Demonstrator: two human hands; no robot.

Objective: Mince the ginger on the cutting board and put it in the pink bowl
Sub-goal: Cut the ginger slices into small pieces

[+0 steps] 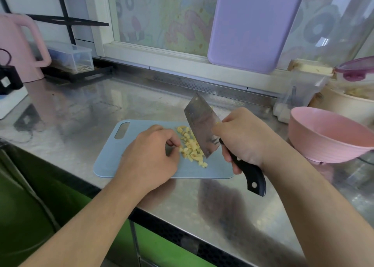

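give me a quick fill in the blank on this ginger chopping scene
1. The right hand grips the handle of a ____.
2. The chopped ginger lies on a pale ____ cutting board.
3. The pink bowl stands to the ____ of the board.
4. The left hand rests on the ____.

Missing words: cleaver; blue; right; board

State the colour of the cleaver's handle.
Black, with small silver rivets; the cleaver handle shows best in the head view, gripped by the right hand.
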